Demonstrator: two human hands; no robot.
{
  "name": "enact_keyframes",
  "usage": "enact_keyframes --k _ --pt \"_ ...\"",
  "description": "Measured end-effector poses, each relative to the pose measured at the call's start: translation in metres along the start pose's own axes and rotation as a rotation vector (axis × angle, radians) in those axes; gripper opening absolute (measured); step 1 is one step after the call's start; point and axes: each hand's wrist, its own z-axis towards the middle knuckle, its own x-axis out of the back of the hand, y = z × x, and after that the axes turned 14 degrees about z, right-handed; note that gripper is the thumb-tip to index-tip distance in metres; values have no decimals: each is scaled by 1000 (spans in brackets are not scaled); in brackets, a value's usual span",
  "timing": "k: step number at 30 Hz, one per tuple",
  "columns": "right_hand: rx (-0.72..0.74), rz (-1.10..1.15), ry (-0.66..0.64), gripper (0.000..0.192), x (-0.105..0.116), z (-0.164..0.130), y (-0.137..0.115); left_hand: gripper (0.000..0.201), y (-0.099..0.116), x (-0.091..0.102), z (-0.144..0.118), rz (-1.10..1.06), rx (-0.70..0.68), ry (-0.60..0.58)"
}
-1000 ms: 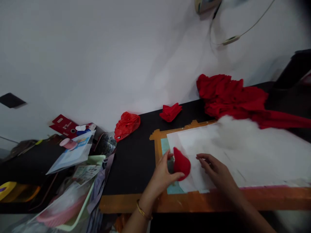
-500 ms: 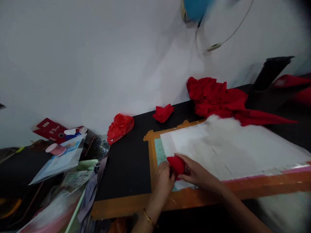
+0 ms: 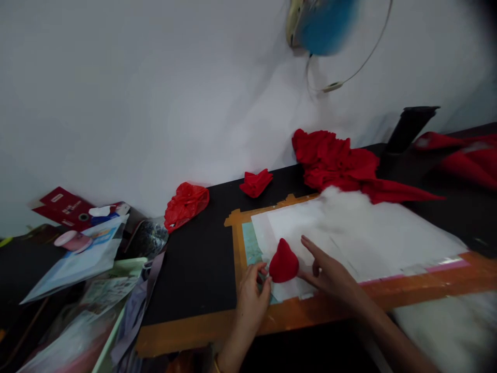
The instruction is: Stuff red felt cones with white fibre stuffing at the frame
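Observation:
A small red cloth piece (image 3: 284,263), plump at the bottom and drawn to a point on top, is between my hands above the near left part of the white sheet (image 3: 287,220). My left hand (image 3: 251,296) pinches its lower left edge with bent fingers and thumb. On the other side, my right hand (image 3: 328,270) has its index finger stretched out, away from the piece, and its thumb at the right edge. Fluffy white stuffing (image 3: 344,212) lies on the sheet just beyond my right hand.
A heap of red cloth (image 3: 336,163), a folded red stack (image 3: 256,183) and a red plastic bag (image 3: 186,204) lie along the wall. A black container (image 3: 411,129) stands at the back right. Brown tape (image 3: 186,331) edges the table. A cluttered pale green bin (image 3: 134,265) is at left.
The red cloth piece has turned so that its point faces up. My right hand's fingers have loosened from around it, the index finger now extended. The view has shifted slightly.

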Motion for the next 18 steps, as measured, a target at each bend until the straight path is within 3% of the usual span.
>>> enact_keyframes --k 3,6,9,13,16,18 --pt "113 54 -89 44 -8 1 -8 35 12 -10 3 -84 19 -18" --pt "116 -31 -130 28 -24 1 -14 31 24 -16 12 -113 -43 -10" --pt "114 8 -94 32 -23 -1 -9 26 21 -11 20 -98 -53 16" --pt "75 110 -12 38 7 -2 1 29 4 -1 19 -100 34 33" --pt "-1 106 -2 39 18 1 0 39 3 -3 17 -121 65 61" --pt "9 125 -24 39 10 5 -5 52 9 -8 20 -117 71 95"
